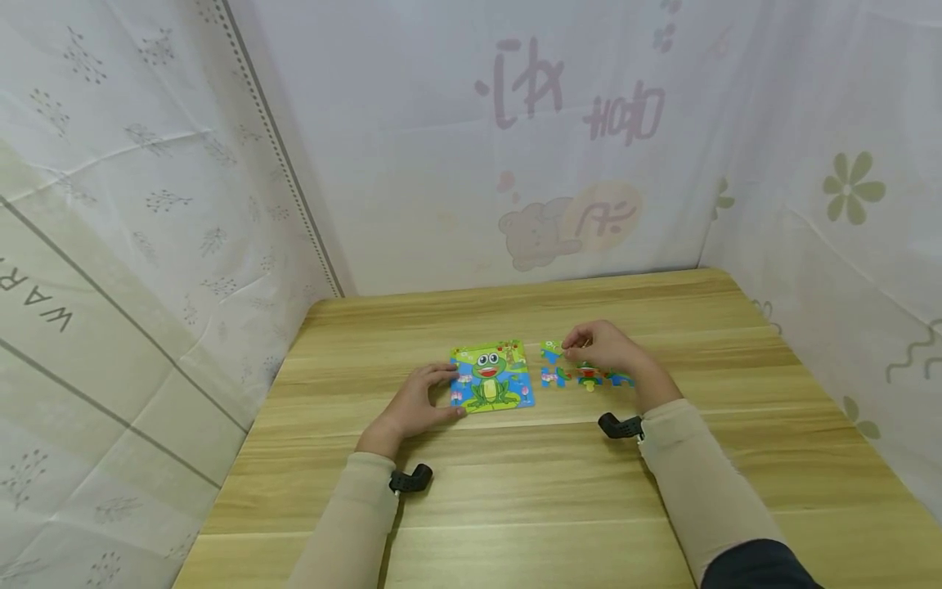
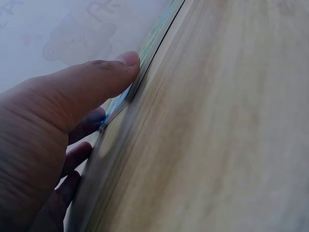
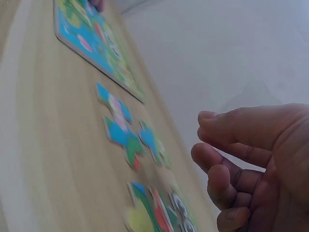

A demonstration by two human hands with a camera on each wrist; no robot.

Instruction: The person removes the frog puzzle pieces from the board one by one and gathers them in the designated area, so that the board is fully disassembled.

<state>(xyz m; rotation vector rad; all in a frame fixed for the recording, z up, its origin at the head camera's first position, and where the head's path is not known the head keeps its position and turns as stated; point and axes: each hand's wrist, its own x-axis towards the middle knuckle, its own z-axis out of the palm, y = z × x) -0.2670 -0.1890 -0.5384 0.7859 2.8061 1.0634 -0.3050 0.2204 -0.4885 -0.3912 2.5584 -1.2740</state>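
A square frog picture puzzle [image 1: 491, 384] lies flat on the table. My left hand [image 1: 419, 401] is at its near left corner, the thumb touching the near edge and the fingers spread along the left side. Loose jigsaw pieces lie to the right of the picture, among them a blue and green piece [image 1: 550, 352] and a frog-mouth piece [image 1: 589, 374]. Above these pieces hovers my right hand [image 1: 607, 348], its fingers loosely bent. In the right wrist view, nothing shows between its thumb and fingertips, and the pieces [image 3: 118, 128] lie below and apart from it.
The wooden table [image 1: 508, 499] has its far edge against a pale printed curtain [image 1: 412, 164]. More curtain [image 1: 832, 245] hangs along the right side. A black wrist camera [image 1: 410, 478] is strapped to the left forearm, another [image 1: 620, 425] to the right.
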